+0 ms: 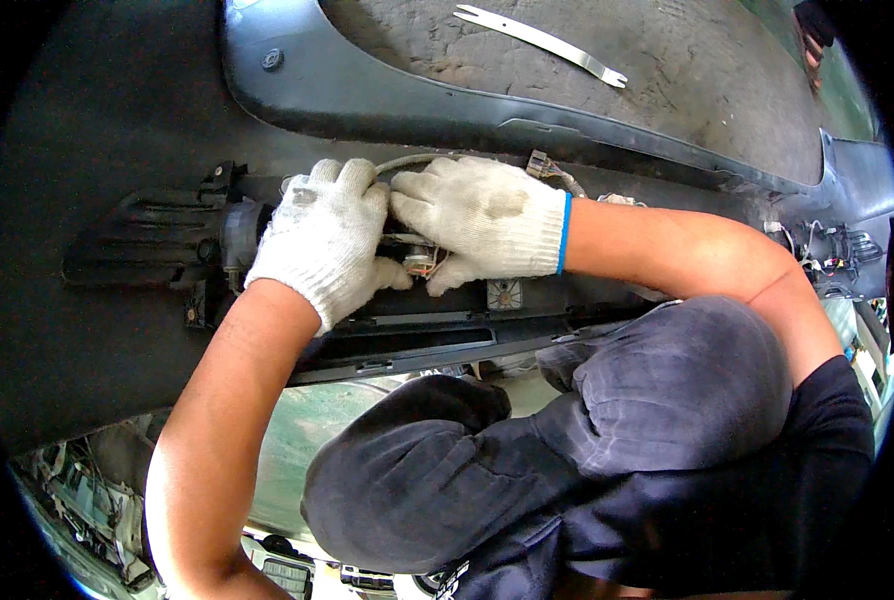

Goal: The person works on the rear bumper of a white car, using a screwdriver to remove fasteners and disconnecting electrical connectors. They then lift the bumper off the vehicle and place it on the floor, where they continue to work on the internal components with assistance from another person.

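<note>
Our dark-trousered knees (567, 440) sit below; we grip a small wired connector (419, 262) with both white knit-gloved hands, left hand (324, 238) and right hand (484, 218), fingers clenched, against the black plastic bumper (117, 130)

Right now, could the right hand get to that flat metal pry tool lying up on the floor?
Probably yes, with a stretch. The right hand is busy at the wiring on the bumper; the pry tool lies in the open beyond the bumper's far edge, nothing covering it.
</note>
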Demonstrator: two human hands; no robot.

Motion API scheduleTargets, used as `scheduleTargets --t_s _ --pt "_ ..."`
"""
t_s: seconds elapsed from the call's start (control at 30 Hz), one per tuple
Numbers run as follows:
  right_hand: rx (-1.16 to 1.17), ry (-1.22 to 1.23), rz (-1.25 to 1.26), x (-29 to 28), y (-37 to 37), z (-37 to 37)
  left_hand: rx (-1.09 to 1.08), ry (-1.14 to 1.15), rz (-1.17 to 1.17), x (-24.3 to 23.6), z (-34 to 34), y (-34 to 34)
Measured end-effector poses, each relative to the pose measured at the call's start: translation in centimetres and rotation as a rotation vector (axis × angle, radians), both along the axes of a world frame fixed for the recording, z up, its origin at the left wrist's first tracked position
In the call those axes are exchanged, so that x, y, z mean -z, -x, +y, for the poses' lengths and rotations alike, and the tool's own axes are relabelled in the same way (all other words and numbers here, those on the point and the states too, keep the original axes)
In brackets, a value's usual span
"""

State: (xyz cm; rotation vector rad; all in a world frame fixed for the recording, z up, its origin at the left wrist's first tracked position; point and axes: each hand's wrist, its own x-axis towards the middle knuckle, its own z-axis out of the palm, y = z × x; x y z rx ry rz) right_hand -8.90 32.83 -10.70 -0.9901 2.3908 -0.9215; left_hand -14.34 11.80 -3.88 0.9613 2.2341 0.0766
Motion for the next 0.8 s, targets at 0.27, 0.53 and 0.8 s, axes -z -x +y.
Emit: scheduleTargets --t_s 0.27,0.53,0.8 --pt "-0.013 -0.014 0.024 0.1 0.0 -0.2 0.003 -0.004 -0.013 0.0 0.0 0.2" --pt "0.135 0.064 -0.024 0.6 -0.9 -0.3 0.034 -0.015 0.04 0.2 0.1 -0.1" --pt "0.194 0.1 -0.022 0.3 -1.5 -0.7 0.02 -0.017 0.029 0.4 -0.1 -0.3"
